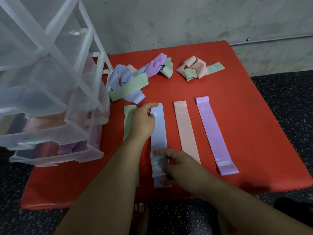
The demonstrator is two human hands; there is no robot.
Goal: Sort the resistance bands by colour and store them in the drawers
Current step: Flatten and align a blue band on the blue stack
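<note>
Four flat bands lie side by side on the red table (237, 133): a green band (127, 119), a blue band (158, 133), a pink band (185, 129) and a purple band (215, 133). My left hand (144, 122) pinches the far end of the blue band. My right hand (179, 165) pinches its near end, where a second blue band lies beneath. Farther back lie a tangled pile of blue, green and purple bands (135, 78) and a smaller pink and green pile (194, 69).
A clear plastic drawer unit (55, 99) stands at the table's left, its drawers pulled out; purple and pink bands show inside the lower ones. A grey wall rises behind the table. Dark speckled floor surrounds it.
</note>
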